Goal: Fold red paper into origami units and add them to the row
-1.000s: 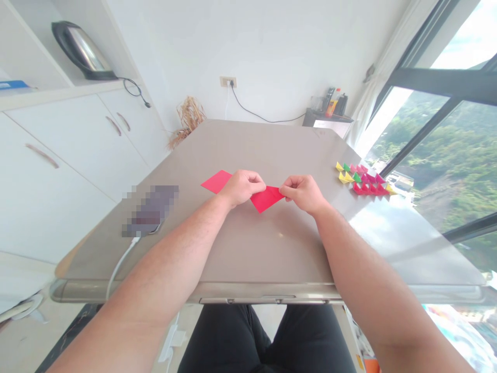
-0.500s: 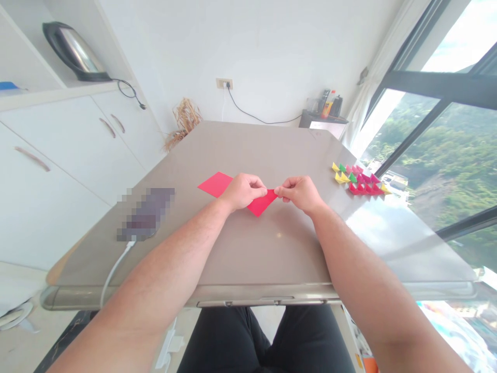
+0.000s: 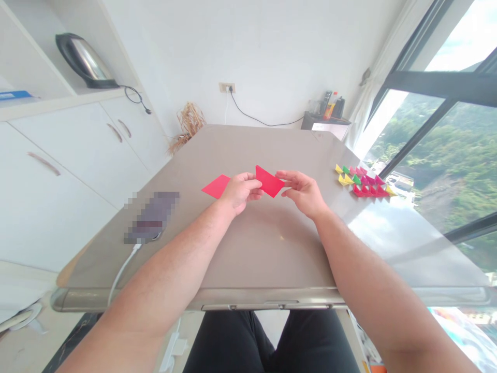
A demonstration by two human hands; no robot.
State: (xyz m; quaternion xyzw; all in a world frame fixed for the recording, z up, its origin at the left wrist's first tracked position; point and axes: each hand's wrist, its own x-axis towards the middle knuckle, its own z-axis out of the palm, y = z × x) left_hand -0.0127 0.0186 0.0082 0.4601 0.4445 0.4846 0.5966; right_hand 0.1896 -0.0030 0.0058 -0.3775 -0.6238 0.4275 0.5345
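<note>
Just above the table, a small folded red paper (image 3: 269, 182) is pinched at its left side between the thumb and fingers of my left hand (image 3: 243, 191). My right hand (image 3: 303, 191) is at the paper's right corner, thumb and fingers spread apart around it; whether a fingertip touches the paper I cannot tell. Another piece of red paper (image 3: 217, 186) lies flat on the table left of my left hand, which partly covers it.
Rows of small folded paper shapes (image 3: 365, 181) in yellow, green, pink and red stand at the table's (image 3: 248, 248) right edge. A pixelated dark device (image 3: 151, 217) with a white cable (image 3: 122, 269) lies at left. A kettle (image 3: 87, 62) sits on a shelf beyond.
The folded red paper has been raised and turned, away from the tabletop. My right fingers have opened from their pinch on its corner. The view has shifted slightly.
</note>
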